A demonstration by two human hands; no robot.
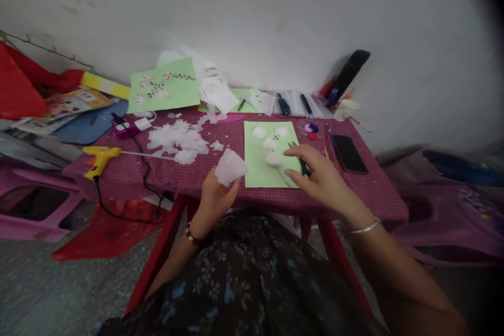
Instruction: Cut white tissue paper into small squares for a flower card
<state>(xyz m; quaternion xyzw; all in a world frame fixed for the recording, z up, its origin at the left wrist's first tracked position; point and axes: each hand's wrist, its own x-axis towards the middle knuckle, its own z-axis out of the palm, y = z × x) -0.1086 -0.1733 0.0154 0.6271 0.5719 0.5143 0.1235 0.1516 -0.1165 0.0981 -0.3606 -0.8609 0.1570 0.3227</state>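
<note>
My left hand (pixel 216 197) pinches a piece of white tissue paper (pixel 231 167) in front of the table's near edge. To its right lies a light green card (pixel 255 174) with several fluffy white paper flowers (pixel 270 144) and a thin drawn stem. My right hand (pixel 319 173) is over the card's right edge, thumb and fingers spread apart. Partly hidden behind its fingers are dark scissors (pixel 304 167), their blades pointing up and left. Whether the fingers touch the scissors is hard to make out. A heap of torn white tissue paper (pixel 177 138) lies left of the card.
A yellow glue gun (pixel 100 160) with a black cord rests at the table's left. Behind stands a finished-looking green flower card (pixel 165 89). A phone (pixel 349 154) lies at right, near small paint blobs (pixel 312 129). Pens and a blue cutter (pixel 283 105) line the back.
</note>
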